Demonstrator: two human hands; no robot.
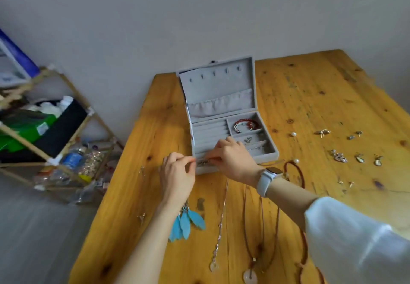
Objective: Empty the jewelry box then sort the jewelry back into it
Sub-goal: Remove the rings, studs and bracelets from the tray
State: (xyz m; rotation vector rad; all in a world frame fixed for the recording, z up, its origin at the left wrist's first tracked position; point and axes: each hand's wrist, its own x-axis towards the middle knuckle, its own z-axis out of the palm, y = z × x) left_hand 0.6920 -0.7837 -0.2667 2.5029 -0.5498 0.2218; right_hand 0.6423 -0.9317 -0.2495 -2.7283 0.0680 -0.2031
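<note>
An open grey velvet jewelry box [221, 115] stands at the far edge of the yellow wooden tabletop [310, 97]. Over its near-left corner, the left hand [176, 173] and right hand [233, 156] pinch a small dark, thin piece of jewelry [202, 162] between them — too small to identify.

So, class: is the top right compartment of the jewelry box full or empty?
Not empty. In the jewelry box, that compartment holds a red beaded bracelet and a white bangle, with grey lining visible around them.
</note>
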